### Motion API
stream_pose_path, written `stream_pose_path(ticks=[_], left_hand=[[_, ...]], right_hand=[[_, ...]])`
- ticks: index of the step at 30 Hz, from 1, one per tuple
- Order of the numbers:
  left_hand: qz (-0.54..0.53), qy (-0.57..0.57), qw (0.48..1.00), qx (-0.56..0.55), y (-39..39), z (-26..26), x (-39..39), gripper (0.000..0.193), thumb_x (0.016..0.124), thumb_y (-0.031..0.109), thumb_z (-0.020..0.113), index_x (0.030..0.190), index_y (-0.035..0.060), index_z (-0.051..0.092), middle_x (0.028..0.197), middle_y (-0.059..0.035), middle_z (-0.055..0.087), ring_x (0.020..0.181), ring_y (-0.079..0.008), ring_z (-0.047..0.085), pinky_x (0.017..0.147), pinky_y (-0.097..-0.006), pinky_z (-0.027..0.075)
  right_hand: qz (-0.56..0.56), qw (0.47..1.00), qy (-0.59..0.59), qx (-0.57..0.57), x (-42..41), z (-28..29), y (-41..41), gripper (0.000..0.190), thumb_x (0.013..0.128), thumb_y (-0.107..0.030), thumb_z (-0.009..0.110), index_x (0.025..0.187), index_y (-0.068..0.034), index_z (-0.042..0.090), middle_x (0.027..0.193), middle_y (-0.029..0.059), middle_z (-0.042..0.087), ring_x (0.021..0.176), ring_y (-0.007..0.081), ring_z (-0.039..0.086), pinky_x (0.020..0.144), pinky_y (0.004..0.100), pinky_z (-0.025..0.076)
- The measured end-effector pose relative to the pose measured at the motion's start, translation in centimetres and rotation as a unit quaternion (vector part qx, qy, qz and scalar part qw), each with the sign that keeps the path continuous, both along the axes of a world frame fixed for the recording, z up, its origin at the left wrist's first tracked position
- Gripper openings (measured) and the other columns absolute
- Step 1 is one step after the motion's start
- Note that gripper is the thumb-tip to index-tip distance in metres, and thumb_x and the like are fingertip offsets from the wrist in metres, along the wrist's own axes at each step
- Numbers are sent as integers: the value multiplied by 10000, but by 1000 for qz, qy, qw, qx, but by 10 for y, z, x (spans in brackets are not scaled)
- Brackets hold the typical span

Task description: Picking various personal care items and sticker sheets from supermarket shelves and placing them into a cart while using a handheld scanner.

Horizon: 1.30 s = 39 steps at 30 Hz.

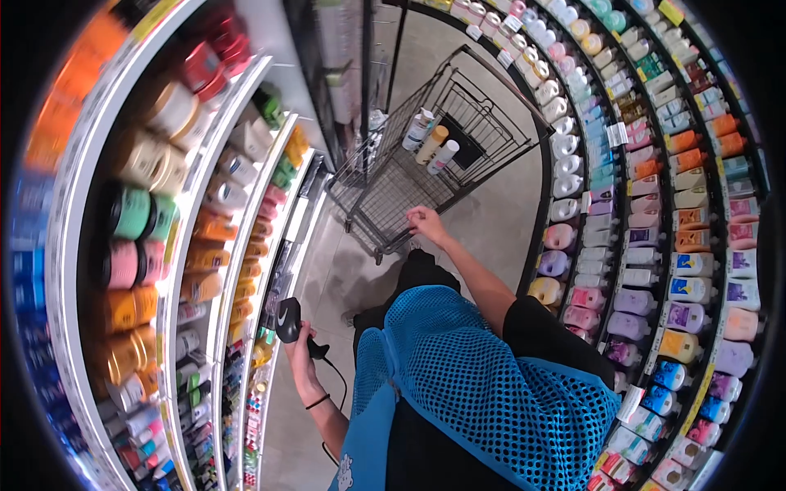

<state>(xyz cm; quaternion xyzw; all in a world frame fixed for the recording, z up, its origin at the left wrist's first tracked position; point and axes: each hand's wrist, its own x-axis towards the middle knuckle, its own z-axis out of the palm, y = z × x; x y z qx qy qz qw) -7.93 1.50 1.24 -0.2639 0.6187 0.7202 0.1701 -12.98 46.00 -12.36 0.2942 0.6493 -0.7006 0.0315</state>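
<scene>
My left hand [300, 354] is shut on a black handheld barcode scanner [288, 320], beside the lit shelves on the left. A cord hangs from the scanner and runs back along my forearm. Out in front, my right hand [428, 224] is loosely bent and holds nothing, just short of a wire shopping cart [402, 184] in the picture. Inside the cart stand a white bottle or can [417, 132], a yellowish can [432, 146] and a white spray can [443, 158], close together.
Lit shelves [212, 153] with jars [132, 212] and tubes curve along my left. Tightly stocked shelves of bottles [632, 301] line my right, above a dark base edge. Grey floor [325, 288] runs between them. Dark upright posts [367, 80] stand beyond the cart's left side.
</scene>
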Motion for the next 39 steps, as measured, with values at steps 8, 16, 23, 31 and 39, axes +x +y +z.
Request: stream_pose_path(ticks=[8,16,23,31,39], left_hand=[[-53,-59,996,-29,188,15,-31,156,881,65,697,1005,24,613,861,-35,602,769,-131,586,732,-270,447],[-106,-136,976,-135,267,53,-33,247,851,86,744,1056,31,616,904,-31,608,822,-135,596,776,-283,458],[-79,-208,959,-172,282,36,-44,278,844,65,750,1086,36,617,853,-24,612,800,-131,592,759,-284,449],[-67,-184,966,-168,300,56,-33,238,865,123,734,1055,31,623,888,-30,616,798,-138,597,768,-283,451],[-44,-94,990,-96,257,54,-11,268,854,92,756,1079,16,633,907,-35,638,817,-135,624,763,-285,479]], right_hand=[[-233,971,-12,56,-109,-52,177,430,874,-132,641,1251,18,497,956,90,631,710,153,605,554,296,504],[-265,916,-292,76,-166,-149,250,995,703,-363,861,1436,49,329,1393,276,427,1291,370,457,1075,472,393],[-294,895,-299,151,-190,-235,267,917,721,-486,812,1386,14,426,1236,219,608,1205,339,546,983,429,489],[-317,923,-181,125,-161,-205,234,781,722,-420,819,1319,-8,529,1244,187,631,1152,347,605,966,463,487],[-269,955,-42,-120,-123,-18,140,548,865,-193,716,1275,89,487,1155,197,622,1037,348,652,811,391,623]])
